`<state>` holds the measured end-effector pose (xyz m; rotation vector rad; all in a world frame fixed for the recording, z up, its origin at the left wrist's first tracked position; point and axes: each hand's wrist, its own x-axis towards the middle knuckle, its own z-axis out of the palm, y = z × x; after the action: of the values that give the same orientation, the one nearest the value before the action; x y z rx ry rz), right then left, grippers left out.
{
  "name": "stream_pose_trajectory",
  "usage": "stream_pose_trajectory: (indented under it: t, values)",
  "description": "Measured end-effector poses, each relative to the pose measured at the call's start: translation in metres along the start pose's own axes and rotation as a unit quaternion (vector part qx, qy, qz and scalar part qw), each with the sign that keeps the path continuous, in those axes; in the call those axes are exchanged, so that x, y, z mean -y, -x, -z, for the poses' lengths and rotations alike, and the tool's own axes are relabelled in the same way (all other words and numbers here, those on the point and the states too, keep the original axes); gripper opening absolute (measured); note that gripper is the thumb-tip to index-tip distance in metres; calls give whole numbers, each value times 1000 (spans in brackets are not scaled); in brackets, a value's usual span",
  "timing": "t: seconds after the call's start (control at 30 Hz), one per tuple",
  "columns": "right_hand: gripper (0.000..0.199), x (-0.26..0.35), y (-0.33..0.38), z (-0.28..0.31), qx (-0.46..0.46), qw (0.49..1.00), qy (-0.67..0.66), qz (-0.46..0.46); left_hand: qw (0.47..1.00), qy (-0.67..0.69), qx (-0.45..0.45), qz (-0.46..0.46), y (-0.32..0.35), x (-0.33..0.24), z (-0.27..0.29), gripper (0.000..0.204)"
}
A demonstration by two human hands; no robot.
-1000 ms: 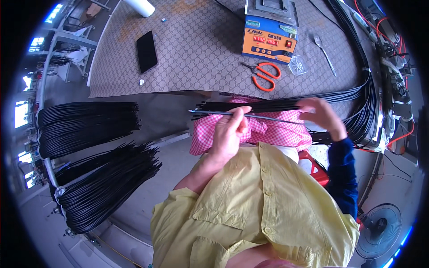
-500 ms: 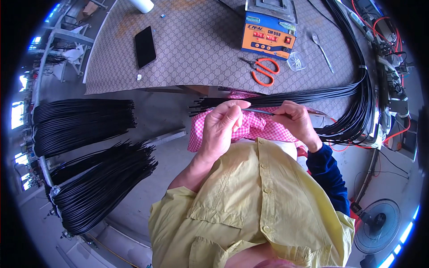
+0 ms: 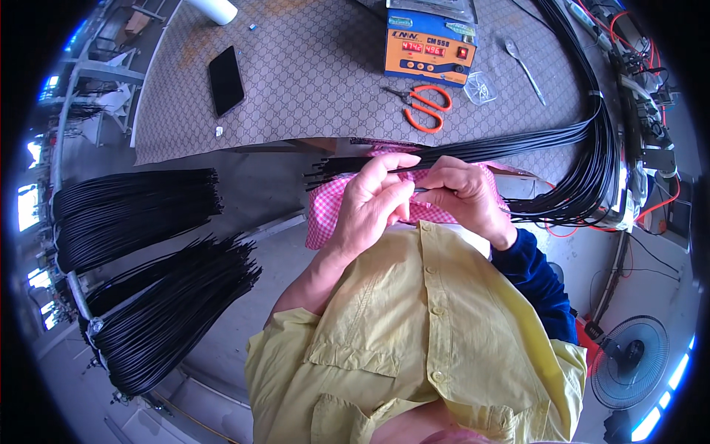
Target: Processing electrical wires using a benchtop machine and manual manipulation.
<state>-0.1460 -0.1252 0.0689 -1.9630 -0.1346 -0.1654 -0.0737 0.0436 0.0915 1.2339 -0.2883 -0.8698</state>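
Both hands — left hand (image 3: 373, 200) and right hand (image 3: 464, 194) — pinch one thin wire (image 3: 425, 190) above the pink checked cloth (image 3: 325, 214), apparently working its end — next likely needs steady fingertip grip.

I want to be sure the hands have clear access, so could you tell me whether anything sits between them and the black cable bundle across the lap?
Nothing visible does. The left hand and the right hand are already on the bundle of thin black cables, above the pink checked cloth. What the fingers pinch is too small to tell.
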Motion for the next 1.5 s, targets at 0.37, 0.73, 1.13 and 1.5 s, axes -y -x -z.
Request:
stream_pose_trajectory:
  t: [0.37, 0.73, 1.13, 1.5]
  values:
    - [10, -3, 7, 2, -44, 946, -218, -237, 971, 1, -164, -172, -19, 13, -1, 23]
    - [20, -2, 5, 8, 7, 843, -414, -344, 992, 116, -52, 7, -27, 27, -4, 11]
    - [23, -4, 2, 10, 85, 812, -442, -371, 983, 180, -3, 38, -41, 33, 4, 13]
    - [21, -4, 0, 10, 13, 792, -466, -395, 986, 154, -43, 42, -34, 37, 3, 14]
